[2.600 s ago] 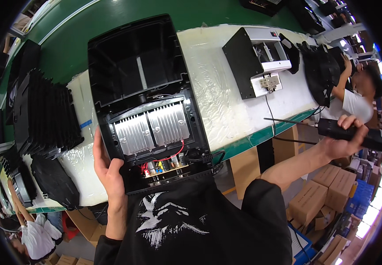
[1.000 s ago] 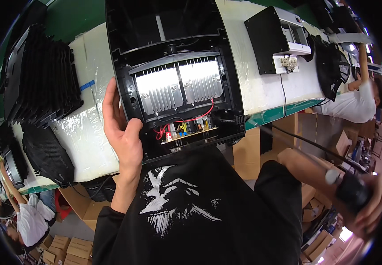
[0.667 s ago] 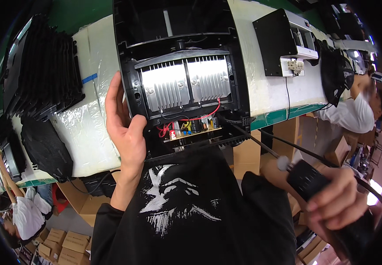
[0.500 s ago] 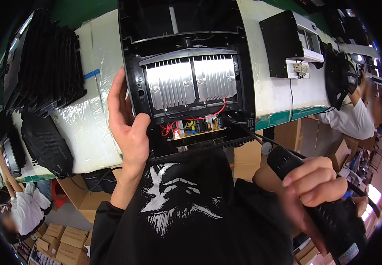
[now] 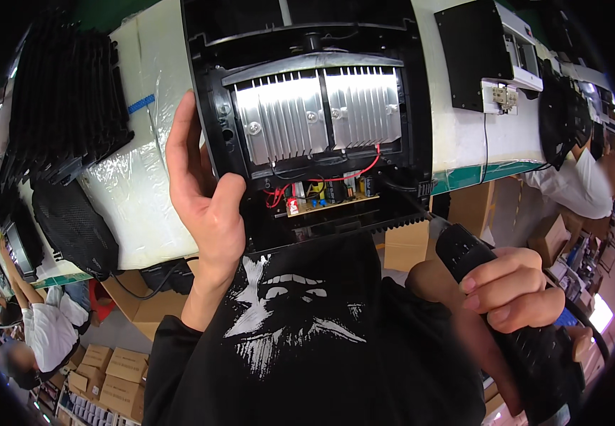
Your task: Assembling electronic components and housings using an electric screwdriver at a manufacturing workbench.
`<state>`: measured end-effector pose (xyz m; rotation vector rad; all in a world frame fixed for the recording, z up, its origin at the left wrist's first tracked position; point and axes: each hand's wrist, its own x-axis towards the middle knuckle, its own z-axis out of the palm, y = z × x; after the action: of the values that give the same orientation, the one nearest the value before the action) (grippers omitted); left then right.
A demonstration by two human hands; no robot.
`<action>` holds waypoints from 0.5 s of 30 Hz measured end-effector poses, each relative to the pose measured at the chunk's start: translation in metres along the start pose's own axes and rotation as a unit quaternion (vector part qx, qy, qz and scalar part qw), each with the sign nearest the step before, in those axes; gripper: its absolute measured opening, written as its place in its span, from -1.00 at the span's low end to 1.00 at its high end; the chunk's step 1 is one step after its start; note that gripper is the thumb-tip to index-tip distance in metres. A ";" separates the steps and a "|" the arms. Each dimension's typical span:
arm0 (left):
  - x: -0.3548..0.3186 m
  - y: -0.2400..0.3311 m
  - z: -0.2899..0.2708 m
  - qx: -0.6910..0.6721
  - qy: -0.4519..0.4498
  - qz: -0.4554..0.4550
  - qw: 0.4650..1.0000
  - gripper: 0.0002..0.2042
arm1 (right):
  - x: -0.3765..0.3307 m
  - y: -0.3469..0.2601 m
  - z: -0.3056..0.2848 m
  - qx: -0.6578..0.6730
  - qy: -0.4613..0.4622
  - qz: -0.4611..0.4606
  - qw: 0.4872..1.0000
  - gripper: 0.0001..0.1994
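Note:
In front of me on the bench lies an open black device housing (image 5: 216, 135). Two finned silver heat sinks (image 5: 282, 122) fill its middle, with red and black wires and a small circuit board (image 5: 328, 204) along the near side. My left hand (image 5: 209, 206) grips the housing's left edge, fingers along its outer side and thumb bent at the near corner. My right hand (image 5: 510, 287) is wrapped round a black corded electric screwdriver (image 5: 464, 252). Its tip points toward the housing's near right corner; whether it touches is unclear.
A stack of black frames (image 5: 62, 106) and a black mesh-covered piece (image 5: 73, 224) occupy the bench's left side. At right stands a black-and-white box-shaped unit (image 5: 488, 60) with a hanging cable. Cardboard boxes (image 5: 119, 383) sit below. Other people work on both sides.
The view has shifted slightly, and the housing appears a little farther right and up. The screwdriver tip is somewhat closer to the housing's near right corner. Both hands keep their grips.

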<state>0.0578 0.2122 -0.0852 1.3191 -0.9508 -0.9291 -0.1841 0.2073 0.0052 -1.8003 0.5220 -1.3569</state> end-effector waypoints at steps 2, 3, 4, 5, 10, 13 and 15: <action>0.001 0.002 0.002 -0.014 -0.011 -0.011 1.000 -0.29 | 0.001 -0.006 0.001 -0.028 -0.024 0.009 0.999 -0.31; 0.002 0.002 0.002 -0.009 -0.012 -0.002 1.000 -0.29 | 0.003 -0.008 0.003 -0.031 -0.012 0.002 0.999 -0.31; 0.003 0.001 0.003 0.000 -0.009 0.010 1.000 -0.29 | 0.004 -0.006 0.005 -0.028 0.000 -0.009 1.000 -0.31; 0.003 0.000 0.004 -0.001 -0.010 0.008 1.000 -0.29 | 0.005 -0.004 0.007 -0.026 0.011 -0.019 0.999 -0.31; 0.002 0.000 0.002 -0.026 -0.003 -0.007 1.000 -0.30 | 0.006 0.011 0.019 0.009 0.065 -0.084 0.994 -0.29; 0.003 0.000 0.003 -0.016 -0.007 0.001 1.000 -0.30 | 0.011 0.005 0.009 0.004 -0.015 -0.034 0.999 -0.23; 0.002 -0.002 0.002 -0.015 -0.006 0.002 1.000 -0.30 | 0.010 0.006 0.009 0.006 -0.001 -0.040 0.999 -0.22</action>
<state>0.0569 0.2095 -0.0869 1.2862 -0.9451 -0.9470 -0.1712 0.1997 0.0061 -1.8293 0.4446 -1.4099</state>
